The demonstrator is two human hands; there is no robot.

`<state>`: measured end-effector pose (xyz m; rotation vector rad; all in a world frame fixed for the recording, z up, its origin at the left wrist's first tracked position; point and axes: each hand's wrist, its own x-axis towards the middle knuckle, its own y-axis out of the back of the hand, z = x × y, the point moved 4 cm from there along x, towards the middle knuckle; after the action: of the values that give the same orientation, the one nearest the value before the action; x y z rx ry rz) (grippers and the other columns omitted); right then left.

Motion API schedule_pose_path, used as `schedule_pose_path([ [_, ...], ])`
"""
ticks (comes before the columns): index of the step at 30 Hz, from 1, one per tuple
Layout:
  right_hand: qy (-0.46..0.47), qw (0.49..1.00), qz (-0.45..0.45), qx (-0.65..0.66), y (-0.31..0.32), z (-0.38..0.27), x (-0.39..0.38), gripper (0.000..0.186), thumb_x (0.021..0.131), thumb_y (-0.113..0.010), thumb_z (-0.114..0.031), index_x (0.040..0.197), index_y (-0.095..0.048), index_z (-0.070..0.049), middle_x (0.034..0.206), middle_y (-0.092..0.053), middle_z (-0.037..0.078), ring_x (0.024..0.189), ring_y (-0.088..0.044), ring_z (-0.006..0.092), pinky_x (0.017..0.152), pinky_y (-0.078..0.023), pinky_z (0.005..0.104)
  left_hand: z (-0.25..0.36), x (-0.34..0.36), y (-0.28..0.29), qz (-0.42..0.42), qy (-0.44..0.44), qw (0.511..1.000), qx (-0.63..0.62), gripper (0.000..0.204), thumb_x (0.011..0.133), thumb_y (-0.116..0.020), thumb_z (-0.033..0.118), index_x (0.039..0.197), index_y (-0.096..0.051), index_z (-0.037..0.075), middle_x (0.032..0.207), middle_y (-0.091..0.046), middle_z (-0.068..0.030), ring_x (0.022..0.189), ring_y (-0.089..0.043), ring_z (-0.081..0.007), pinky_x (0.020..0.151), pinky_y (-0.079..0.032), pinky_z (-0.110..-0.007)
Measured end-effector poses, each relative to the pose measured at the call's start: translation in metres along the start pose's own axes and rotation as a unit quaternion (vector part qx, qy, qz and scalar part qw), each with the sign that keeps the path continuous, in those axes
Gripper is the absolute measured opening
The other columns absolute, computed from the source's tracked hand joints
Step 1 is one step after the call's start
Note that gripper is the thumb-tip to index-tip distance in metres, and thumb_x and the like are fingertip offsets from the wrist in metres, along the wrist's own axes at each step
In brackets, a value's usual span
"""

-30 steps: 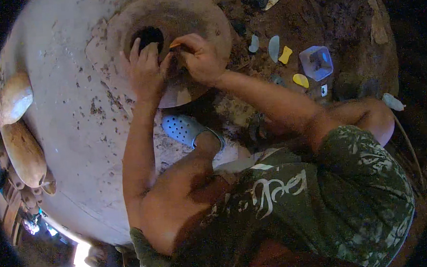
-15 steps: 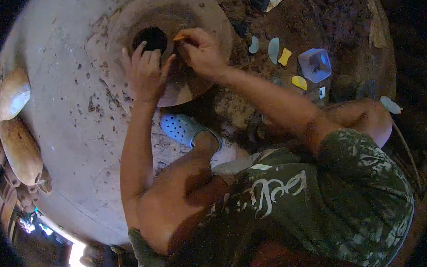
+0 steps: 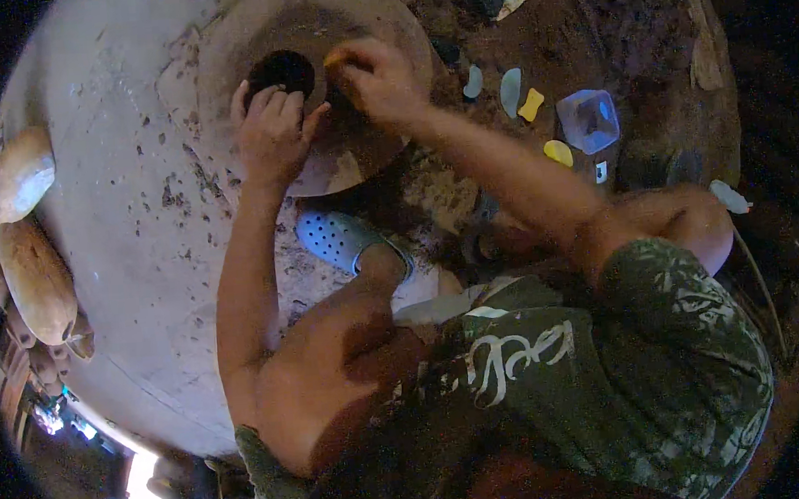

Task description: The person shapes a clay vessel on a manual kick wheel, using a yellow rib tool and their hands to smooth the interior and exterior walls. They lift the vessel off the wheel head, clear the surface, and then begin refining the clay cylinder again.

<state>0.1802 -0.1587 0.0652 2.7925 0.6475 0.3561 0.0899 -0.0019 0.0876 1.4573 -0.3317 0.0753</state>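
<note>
A round brown clay pot [image 3: 320,82] with a dark mouth stands in the middle of a broad potter's wheel [image 3: 362,18]. My left hand [image 3: 273,134] is on its near side, fingers bent over the rim into the mouth, thumb apart at the right; the fingertips are hidden. At the pot's right side, my right hand [image 3: 380,81] is closed in a pinch on a small orange scraper [image 3: 331,61]. Only a bit of the scraper shows between the fingers, and whether it touches the wall I cannot tell.
Right of the wheel lie pale oval scrapers [image 3: 511,92], a yellow notched piece [image 3: 531,104], a yellow oval piece [image 3: 558,153] and a clear plastic tub [image 3: 588,124]. My blue clog [image 3: 330,240] rests close to the wheel. Long tan vessels [image 3: 35,281] lie at far left.
My left hand's fingers, spread and raised before, now bend together over the pot's rim. My right hand has shifted slightly up and right, still pinching the orange scraper.
</note>
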Motion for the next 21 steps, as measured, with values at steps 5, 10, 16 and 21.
schedule_pose_path([
  [5, 0.054, 0.998, 0.009, -0.012, 0.000, -0.012, -0.042, 0.018, 0.091, -0.066, -0.004, 0.108, -0.070, -0.004, 0.100, -0.069, 0.009, 0.092, -0.066, 0.0208, 0.086, -0.053, 0.0346, 0.008, -0.004, -0.004, 0.020, 0.019, 1.000, -0.007, 0.040, 0.088, -0.071, 0.043, 0.106, -0.070, 0.008, 0.104, -0.071, -0.0098, 0.110, -0.063, -0.0257, 0.113, -0.032, -0.052],
  [10, -0.091, 0.994, -0.002, 0.064, 0.009, -0.008, 0.007, 0.021, 0.091, -0.066, -0.007, 0.111, -0.069, -0.004, 0.099, -0.068, 0.010, 0.096, -0.066, 0.0221, 0.088, -0.053, 0.0366, -0.004, -0.006, 0.011, 0.041, -0.034, 0.997, -0.051, 0.044, 0.088, -0.070, 0.045, 0.111, -0.069, 0.008, 0.106, -0.070, -0.0099, 0.112, -0.062, -0.0252, 0.113, -0.032, -0.053],
  [16, 0.042, 0.996, 0.021, -0.073, 0.002, 0.016, -0.018, 0.020, 0.090, -0.066, -0.008, 0.110, -0.070, -0.004, 0.103, -0.068, 0.011, 0.099, -0.065, 0.0256, 0.090, -0.052, 0.0369, 0.007, 0.002, -0.003, -0.004, 0.000, 1.000, -0.012, 0.043, 0.087, -0.070, 0.045, 0.110, -0.069, 0.009, 0.105, -0.070, -0.0091, 0.111, -0.062, -0.0246, 0.114, -0.030, -0.055],
  [21, 0.005, 0.999, -0.004, 0.035, -0.004, -0.002, -0.054, 0.023, 0.086, -0.069, -0.011, 0.108, -0.072, -0.007, 0.106, -0.069, 0.013, 0.104, -0.065, 0.0293, 0.097, -0.050, 0.0399, 0.011, -0.004, -0.001, 0.023, 0.010, 1.000, -0.013, 0.045, 0.087, -0.070, 0.045, 0.114, -0.067, 0.009, 0.107, -0.069, -0.0082, 0.111, -0.062, -0.0243, 0.115, -0.029, -0.055],
])
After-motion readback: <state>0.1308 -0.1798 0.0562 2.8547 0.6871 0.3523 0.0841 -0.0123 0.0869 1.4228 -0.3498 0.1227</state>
